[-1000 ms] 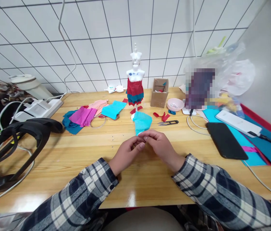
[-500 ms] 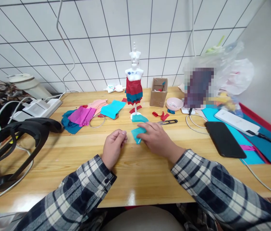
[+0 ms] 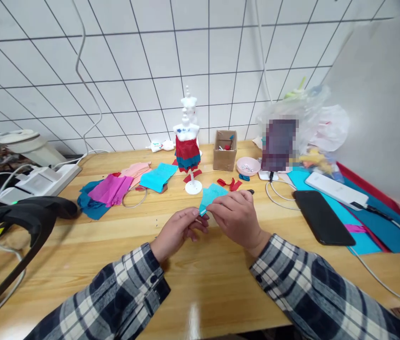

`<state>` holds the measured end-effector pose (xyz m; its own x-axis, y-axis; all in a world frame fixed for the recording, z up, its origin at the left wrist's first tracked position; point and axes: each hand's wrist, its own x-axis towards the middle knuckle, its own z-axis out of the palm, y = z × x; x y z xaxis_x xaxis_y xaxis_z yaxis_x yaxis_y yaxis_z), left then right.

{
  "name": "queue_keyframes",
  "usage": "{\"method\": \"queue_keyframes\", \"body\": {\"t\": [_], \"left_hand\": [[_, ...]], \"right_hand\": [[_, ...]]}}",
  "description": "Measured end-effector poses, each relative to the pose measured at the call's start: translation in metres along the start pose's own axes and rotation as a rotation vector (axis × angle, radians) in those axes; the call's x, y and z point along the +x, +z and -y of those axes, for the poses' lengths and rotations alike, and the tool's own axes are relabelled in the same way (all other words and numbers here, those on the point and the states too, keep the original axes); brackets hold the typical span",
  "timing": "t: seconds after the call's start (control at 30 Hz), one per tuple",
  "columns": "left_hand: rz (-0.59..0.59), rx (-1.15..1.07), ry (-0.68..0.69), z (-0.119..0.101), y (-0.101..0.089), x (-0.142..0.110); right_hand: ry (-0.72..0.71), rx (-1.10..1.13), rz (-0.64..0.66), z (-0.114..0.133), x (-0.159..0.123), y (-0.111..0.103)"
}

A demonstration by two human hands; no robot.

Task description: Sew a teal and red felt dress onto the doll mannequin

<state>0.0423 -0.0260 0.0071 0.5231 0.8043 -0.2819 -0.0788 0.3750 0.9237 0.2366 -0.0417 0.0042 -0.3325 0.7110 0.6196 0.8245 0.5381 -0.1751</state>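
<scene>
Between my hands is a piece of turquoise crepe paper (image 3: 213, 191) with a narrow white strip along its near lower edge. My right hand (image 3: 237, 215) pinches the paper from the right, its fingers lying over part of it. My left hand (image 3: 180, 229) grips the near left corner by the strip between thumb and forefinger, the other fingers loosely curled. Beyond them stands a small white mannequin (image 3: 186, 134) on a round base, dressed in a red and blue layered skirt (image 3: 187, 155). My right hand hides most of the small thread snips.
Coloured paper sheets (image 3: 111, 190) and a metal ring (image 3: 134, 198) lie left. A cardboard box (image 3: 224, 158), a pink bowl (image 3: 248, 166) of small beads and red scraps (image 3: 234, 184) sit at the back. A black phone (image 3: 322, 217) lies right; a black headset frame (image 3: 31, 231) is left.
My left hand let go of the turquoise paper, drew away to the left, then came back and took its corner. My right hand kept hold and turned it. The camera view has tilted up.
</scene>
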Motion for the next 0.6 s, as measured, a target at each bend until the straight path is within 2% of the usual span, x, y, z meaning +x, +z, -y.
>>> {"method": "queue_keyframes", "body": {"t": [0.23, 0.5, 0.6], "left_hand": [[0.051, -0.100, -0.044, 0.0102, -0.0108, -0.0032], [-0.031, -0.136, -0.039, 0.0105, -0.0108, -0.0005], [-0.067, -0.113, -0.001, 0.0112, -0.0104, -0.0013]], "right_hand": [[-0.053, 0.004, -0.021, -0.0005, 0.0000, 0.0003], [-0.085, 0.086, 0.126, 0.0031, -0.0004, 0.0071], [-0.014, 0.173, 0.123, 0.0062, -0.0004, 0.0070]]}}
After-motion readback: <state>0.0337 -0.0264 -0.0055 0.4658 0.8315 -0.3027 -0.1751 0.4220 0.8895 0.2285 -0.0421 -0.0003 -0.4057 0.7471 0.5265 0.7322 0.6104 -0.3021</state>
